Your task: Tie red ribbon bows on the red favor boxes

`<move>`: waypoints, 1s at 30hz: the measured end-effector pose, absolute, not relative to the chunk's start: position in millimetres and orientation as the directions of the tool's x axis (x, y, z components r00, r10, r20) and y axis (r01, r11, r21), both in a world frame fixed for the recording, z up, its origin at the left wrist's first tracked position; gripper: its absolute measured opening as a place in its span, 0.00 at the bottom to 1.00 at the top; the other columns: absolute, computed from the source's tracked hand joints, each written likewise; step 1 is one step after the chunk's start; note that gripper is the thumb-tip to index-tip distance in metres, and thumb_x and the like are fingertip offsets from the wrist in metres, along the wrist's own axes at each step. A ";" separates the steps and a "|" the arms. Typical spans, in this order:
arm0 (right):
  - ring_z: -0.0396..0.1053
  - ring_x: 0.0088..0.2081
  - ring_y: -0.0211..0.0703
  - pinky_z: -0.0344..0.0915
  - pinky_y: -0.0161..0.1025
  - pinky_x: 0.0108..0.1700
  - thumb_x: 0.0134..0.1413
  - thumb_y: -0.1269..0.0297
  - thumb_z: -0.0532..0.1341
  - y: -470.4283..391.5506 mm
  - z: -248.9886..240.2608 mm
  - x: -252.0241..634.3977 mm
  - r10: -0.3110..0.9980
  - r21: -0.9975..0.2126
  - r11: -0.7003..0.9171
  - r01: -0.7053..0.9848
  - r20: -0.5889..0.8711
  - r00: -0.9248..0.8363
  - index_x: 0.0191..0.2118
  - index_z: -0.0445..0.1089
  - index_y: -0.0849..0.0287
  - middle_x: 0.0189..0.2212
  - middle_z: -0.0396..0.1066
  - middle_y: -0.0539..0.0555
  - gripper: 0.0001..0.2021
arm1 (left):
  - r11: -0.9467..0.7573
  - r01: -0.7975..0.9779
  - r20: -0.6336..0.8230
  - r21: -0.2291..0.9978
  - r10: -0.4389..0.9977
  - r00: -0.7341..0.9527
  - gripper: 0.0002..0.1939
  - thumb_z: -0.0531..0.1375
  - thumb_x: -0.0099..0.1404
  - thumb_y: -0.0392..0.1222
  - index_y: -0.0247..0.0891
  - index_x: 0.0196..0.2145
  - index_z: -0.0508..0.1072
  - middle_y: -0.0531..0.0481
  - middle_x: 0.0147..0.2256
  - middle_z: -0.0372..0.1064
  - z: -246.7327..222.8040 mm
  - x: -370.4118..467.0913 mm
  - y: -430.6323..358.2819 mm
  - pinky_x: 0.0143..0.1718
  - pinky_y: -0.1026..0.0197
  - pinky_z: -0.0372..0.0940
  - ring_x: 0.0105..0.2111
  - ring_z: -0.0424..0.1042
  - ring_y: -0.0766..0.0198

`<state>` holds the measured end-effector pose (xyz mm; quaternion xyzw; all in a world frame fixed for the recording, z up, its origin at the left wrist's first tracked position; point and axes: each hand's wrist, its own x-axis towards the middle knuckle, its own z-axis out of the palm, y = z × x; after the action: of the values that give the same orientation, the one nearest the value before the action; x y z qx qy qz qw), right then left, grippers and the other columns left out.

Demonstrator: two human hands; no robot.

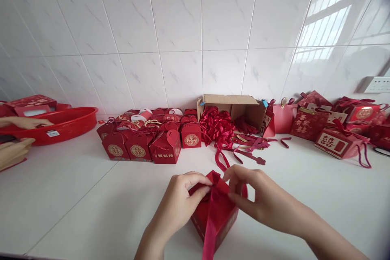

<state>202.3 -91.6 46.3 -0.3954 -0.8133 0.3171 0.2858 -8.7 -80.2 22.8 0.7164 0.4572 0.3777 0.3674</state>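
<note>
Both hands work at the top of a small red cardboard gift box [215,215] that stands on the white table [76,195] near its front edge, about the middle. The left hand [179,199] pinches the box's top flap between thumb and fingers on the left side. The right hand [258,197] pinches the top on the right side, fingers closed on the red satin ribbon [211,227] that runs over the box and hangs down its front face.

At the table's far left edge, another person's hand [26,122] rests on the rim of a shallow red plastic basin [70,124] with a white label. Just in front of it lies a flat tan paper piece [14,152].

Towards the back edge, left of centre, stands a tight cluster of small red handled gift boxes with gold round emblems [146,136]. Right of them an open brown cardboard carton [234,107] lies on its side against the white tiled wall [183,28], with a tangle of red ribbon bows [217,126] spilling from it onto the table. Loose red ribbon strips [250,148] lie just beside the tangle.

Along the back right edge stand larger red and pink paper gift bags with gold lettering [309,122]. A white wall socket [376,84] sits on the tiles above them.
</note>
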 end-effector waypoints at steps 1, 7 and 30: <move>0.69 0.28 0.38 0.66 0.34 0.30 0.56 0.69 0.57 -92.7 51.6 203.7 0.816 -0.776 0.456 0.435 0.170 -0.553 0.40 0.65 0.54 0.28 0.72 0.47 0.06 | -0.316 0.365 0.206 0.875 0.928 0.310 0.10 0.57 0.62 0.34 0.43 0.35 0.79 0.50 0.38 0.76 23.3 -8.8 -80.2 0.40 0.63 0.68 0.38 0.75 0.62; 0.70 0.32 0.41 0.66 0.34 0.30 0.54 0.56 0.62 -66.1 58.3 205.4 0.839 -0.742 0.448 0.498 0.158 -0.520 0.48 0.66 0.55 0.35 0.72 0.53 0.17 | -0.373 0.403 0.246 0.836 0.910 0.333 0.11 0.56 0.61 0.31 0.42 0.34 0.78 0.50 0.36 0.75 28.2 -7.3 -83.7 0.42 0.62 0.67 0.38 0.74 0.61; 0.62 0.32 0.40 0.62 0.33 0.32 0.56 0.79 0.51 -64.2 35.2 196.8 0.415 -0.362 0.889 0.279 0.382 -0.826 0.47 0.75 0.45 0.33 0.63 0.54 0.24 | -0.344 0.490 0.189 0.801 0.922 0.338 0.09 0.54 0.65 0.38 0.42 0.33 0.74 0.50 0.35 0.70 39.2 -15.4 -74.6 0.37 0.65 0.66 0.35 0.71 0.64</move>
<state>196.8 -64.2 35.2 -0.1838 -0.9441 0.1467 0.2311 -15.4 -74.6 39.2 0.7500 0.4705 0.3310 0.3265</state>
